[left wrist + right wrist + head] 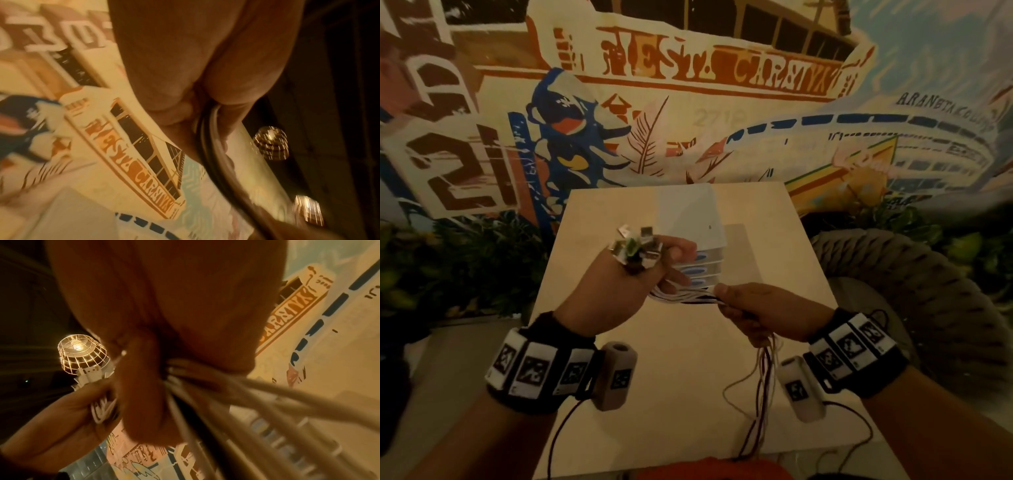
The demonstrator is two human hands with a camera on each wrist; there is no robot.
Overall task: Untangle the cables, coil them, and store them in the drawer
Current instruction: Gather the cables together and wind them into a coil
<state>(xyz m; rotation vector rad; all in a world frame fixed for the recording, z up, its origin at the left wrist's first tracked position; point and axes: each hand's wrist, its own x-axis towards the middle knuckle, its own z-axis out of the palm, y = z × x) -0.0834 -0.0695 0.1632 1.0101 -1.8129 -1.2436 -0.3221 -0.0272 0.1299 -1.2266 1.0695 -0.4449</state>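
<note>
A bundle of thin white and dark cables (685, 296) stretches between my two hands above the table. My left hand (619, 287) grips the bundle near its plugs (635, 245), which stick up above the fist as a cluster of metal connectors. My right hand (760, 311) grips the same bundle a little to the right, and the loose cable ends (760, 394) hang from it down to the table's near edge. In the right wrist view the cables (205, 394) run out from under my curled fingers. The small white drawer unit (698, 240) stands just behind my hands, its drawers shut.
The pale square table (654, 377) carries the drawer unit. A painted mural wall (688, 102) rises behind it. A woven rope chair (911, 291) stands at the right, and green plants (465, 267) at the left. A lit wire cage lamp (80, 353) hangs overhead.
</note>
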